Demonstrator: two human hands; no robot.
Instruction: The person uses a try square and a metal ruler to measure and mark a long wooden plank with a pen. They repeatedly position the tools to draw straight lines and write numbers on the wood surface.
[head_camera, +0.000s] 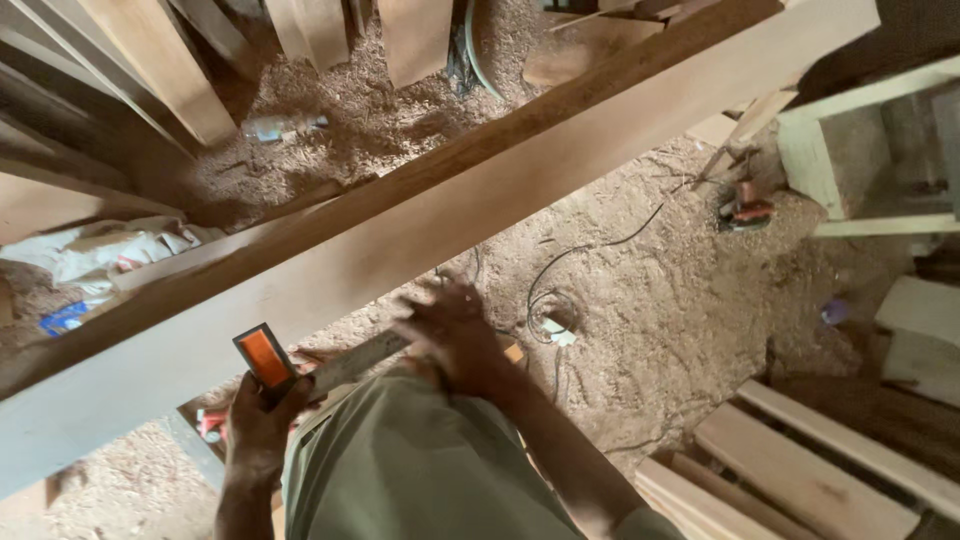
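Head view looks straight down on a try square with an orange-faced black handle and a grey metal blade (300, 362), held just below the near edge of a long pale wooden plank (480, 200) that crosses the picture from lower left to upper right. The left hand (258, 425) has its fingers clamped round the square's handle. The right hand (452, 335) is blurred, lying on the blade's far end just beside the plank; whether its fingers grip cannot be told.

Below the plank lies a floor thick with tan sawdust (680, 300). A thin black cable (590, 250) curls across it, and a small orange and black power tool (745, 208) sits beyond, near a pale green wooden frame (830, 170). More boards (800, 470) lie lower right of the plank, and upright planks (160, 60) lean above it.
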